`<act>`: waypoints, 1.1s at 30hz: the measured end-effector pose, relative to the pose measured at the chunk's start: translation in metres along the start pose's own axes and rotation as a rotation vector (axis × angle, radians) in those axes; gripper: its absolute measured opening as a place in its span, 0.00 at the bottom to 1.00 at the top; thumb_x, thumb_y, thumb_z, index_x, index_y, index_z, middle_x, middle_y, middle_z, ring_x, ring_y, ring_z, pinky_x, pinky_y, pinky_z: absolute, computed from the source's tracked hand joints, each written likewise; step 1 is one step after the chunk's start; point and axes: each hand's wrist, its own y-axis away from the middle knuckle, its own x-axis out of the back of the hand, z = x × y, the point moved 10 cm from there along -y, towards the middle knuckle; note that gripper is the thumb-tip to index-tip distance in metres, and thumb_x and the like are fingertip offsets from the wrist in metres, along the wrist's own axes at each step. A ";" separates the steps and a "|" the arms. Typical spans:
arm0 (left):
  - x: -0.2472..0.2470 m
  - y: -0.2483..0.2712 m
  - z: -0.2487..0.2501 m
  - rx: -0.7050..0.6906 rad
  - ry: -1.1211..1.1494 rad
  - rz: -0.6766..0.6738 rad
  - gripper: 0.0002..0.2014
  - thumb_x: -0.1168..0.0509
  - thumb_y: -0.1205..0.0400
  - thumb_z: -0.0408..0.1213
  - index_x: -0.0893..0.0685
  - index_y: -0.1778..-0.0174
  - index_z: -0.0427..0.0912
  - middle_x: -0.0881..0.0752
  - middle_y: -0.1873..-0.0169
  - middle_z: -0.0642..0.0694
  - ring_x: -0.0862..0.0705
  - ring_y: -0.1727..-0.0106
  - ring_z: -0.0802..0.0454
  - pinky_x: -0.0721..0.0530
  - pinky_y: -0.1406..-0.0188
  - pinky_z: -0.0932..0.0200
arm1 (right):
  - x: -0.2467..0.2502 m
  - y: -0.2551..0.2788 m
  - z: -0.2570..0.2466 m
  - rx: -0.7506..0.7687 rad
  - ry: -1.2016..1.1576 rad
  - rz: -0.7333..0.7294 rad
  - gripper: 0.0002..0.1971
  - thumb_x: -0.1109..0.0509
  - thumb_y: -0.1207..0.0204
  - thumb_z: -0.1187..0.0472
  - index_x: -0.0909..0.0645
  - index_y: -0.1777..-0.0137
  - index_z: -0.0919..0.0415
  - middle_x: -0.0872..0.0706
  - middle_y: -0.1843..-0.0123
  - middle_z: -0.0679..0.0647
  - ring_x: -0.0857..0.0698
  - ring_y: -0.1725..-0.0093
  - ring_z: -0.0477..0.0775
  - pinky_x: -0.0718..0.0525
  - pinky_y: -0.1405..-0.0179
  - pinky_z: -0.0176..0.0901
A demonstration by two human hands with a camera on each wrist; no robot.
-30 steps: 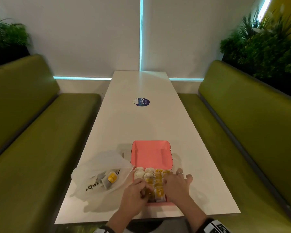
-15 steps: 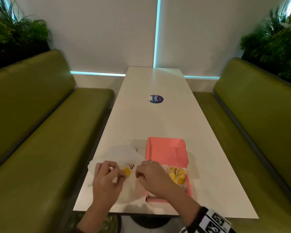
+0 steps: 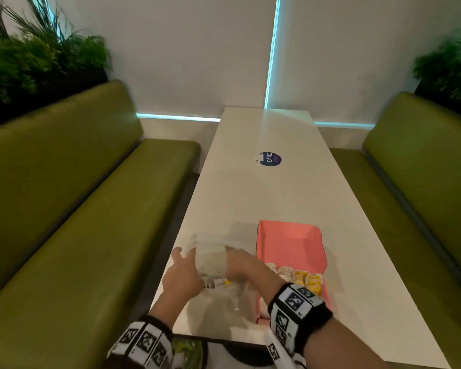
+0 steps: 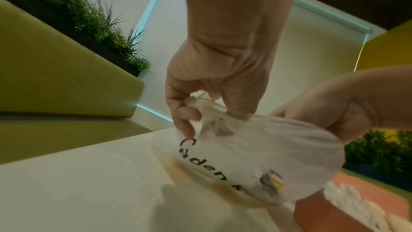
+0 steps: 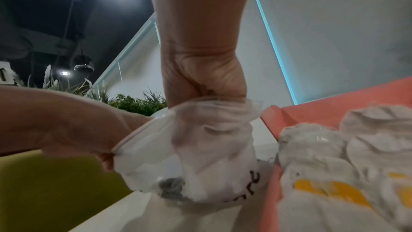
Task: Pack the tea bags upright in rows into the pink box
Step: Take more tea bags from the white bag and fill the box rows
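Observation:
The pink box (image 3: 290,243) lies open on the white table (image 3: 264,198), with several tea bags (image 3: 308,280) standing in rows at its near end; the far half is bare. Just left of it, both hands hold a clear plastic bag (image 3: 210,258) with black lettering (image 4: 256,147) a little above the table. My left hand (image 4: 207,115) pinches one side of the bag's mouth. My right hand (image 5: 209,112) grips the other side, its fingers covered by the film. A yellow-tagged tea bag (image 4: 273,181) lies inside the bag. The packed tea bags (image 5: 323,168) sit close to the right wrist.
Green benches (image 3: 77,222) run along both sides of the narrow table. A round blue sticker (image 3: 270,159) sits mid-table. Plants (image 3: 32,65) stand behind the bench backs. The table's near edge lies just below my wrists.
Both hands left the tea bags in the box and moved left to the plastic bag. They now hold its mouth between them, raised off the table.

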 end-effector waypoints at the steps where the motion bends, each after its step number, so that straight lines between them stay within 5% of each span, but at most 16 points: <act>1: -0.001 0.000 0.001 -0.011 -0.034 -0.038 0.36 0.36 0.23 0.35 0.45 0.21 0.54 0.56 0.19 0.45 0.17 0.54 0.45 0.23 0.66 0.59 | 0.002 -0.004 0.004 -0.023 0.044 0.011 0.24 0.37 0.24 0.68 0.31 0.27 0.68 0.21 0.32 0.64 0.21 0.35 0.64 0.22 0.42 0.47; 3: -0.003 0.000 0.006 -0.062 -0.074 -0.080 0.38 0.38 0.23 0.32 0.50 0.20 0.52 0.63 0.18 0.47 0.21 0.60 0.48 0.27 0.71 0.62 | 0.008 -0.004 0.007 -0.063 0.116 0.048 0.18 0.37 0.24 0.66 0.24 0.34 0.67 0.19 0.35 0.61 0.19 0.37 0.62 0.22 0.45 0.45; 5: -0.005 0.001 0.011 -0.120 -0.065 -0.091 0.39 0.39 0.23 0.31 0.53 0.19 0.50 0.64 0.18 0.50 0.21 0.61 0.49 0.30 0.73 0.62 | 0.009 -0.003 0.000 -0.046 0.132 0.099 0.21 0.35 0.24 0.64 0.27 0.31 0.64 0.22 0.33 0.61 0.20 0.35 0.62 0.22 0.40 0.49; 8: -0.005 0.005 0.014 -0.159 -0.011 -0.089 0.40 0.38 0.23 0.32 0.54 0.19 0.49 0.60 0.17 0.53 0.17 0.54 0.47 0.26 0.67 0.59 | -0.006 0.003 -0.033 0.156 0.151 0.060 0.32 0.30 0.26 0.58 0.38 0.22 0.52 0.34 0.24 0.59 0.29 0.29 0.65 0.28 0.32 0.60; 11: -0.006 0.010 0.011 -0.154 -0.013 -0.093 0.41 0.37 0.24 0.29 0.52 0.20 0.49 0.58 0.18 0.56 0.18 0.57 0.47 0.24 0.65 0.58 | -0.038 0.008 -0.053 0.272 0.256 -0.056 0.27 0.36 0.20 0.55 0.36 0.21 0.51 0.42 0.18 0.52 0.38 0.22 0.62 0.39 0.26 0.64; 17: 0.001 0.020 -0.003 -0.051 -0.119 -0.079 0.38 0.39 0.22 0.29 0.52 0.20 0.47 0.56 0.18 0.55 0.23 0.59 0.49 0.26 0.66 0.59 | -0.046 0.006 -0.050 0.302 0.388 -0.011 0.29 0.35 0.23 0.69 0.32 0.24 0.50 0.28 0.25 0.55 0.28 0.28 0.62 0.33 0.27 0.57; 20: 0.002 0.024 -0.004 -0.036 -0.156 -0.068 0.40 0.37 0.23 0.30 0.53 0.20 0.46 0.60 0.18 0.55 0.24 0.62 0.51 0.27 0.70 0.61 | -0.034 0.004 -0.037 0.204 0.330 0.094 0.22 0.36 0.25 0.74 0.24 0.31 0.64 0.24 0.34 0.62 0.23 0.35 0.65 0.24 0.35 0.54; 22: 0.004 0.026 -0.001 -0.041 -0.184 -0.064 0.40 0.36 0.23 0.31 0.54 0.20 0.45 0.62 0.18 0.53 0.24 0.64 0.52 0.30 0.74 0.63 | -0.028 0.004 -0.032 0.147 0.281 0.130 0.17 0.35 0.27 0.75 0.23 0.38 0.70 0.27 0.33 0.63 0.22 0.35 0.66 0.22 0.36 0.56; 26: 0.008 0.034 0.009 -0.058 -0.229 -0.067 0.40 0.38 0.23 0.29 0.54 0.19 0.44 0.66 0.18 0.52 0.25 0.68 0.53 0.35 0.79 0.64 | -0.035 0.004 -0.025 0.087 0.270 0.043 0.27 0.31 0.26 0.68 0.32 0.27 0.66 0.38 0.23 0.63 0.30 0.27 0.63 0.27 0.28 0.54; 33: 0.013 0.043 0.011 -0.039 -0.221 -0.049 0.41 0.36 0.23 0.29 0.54 0.19 0.44 0.67 0.18 0.51 0.28 0.71 0.55 0.36 0.80 0.65 | -0.035 0.007 -0.014 -0.018 0.188 -0.009 0.29 0.32 0.26 0.72 0.37 0.25 0.68 0.34 0.26 0.65 0.29 0.28 0.64 0.28 0.32 0.52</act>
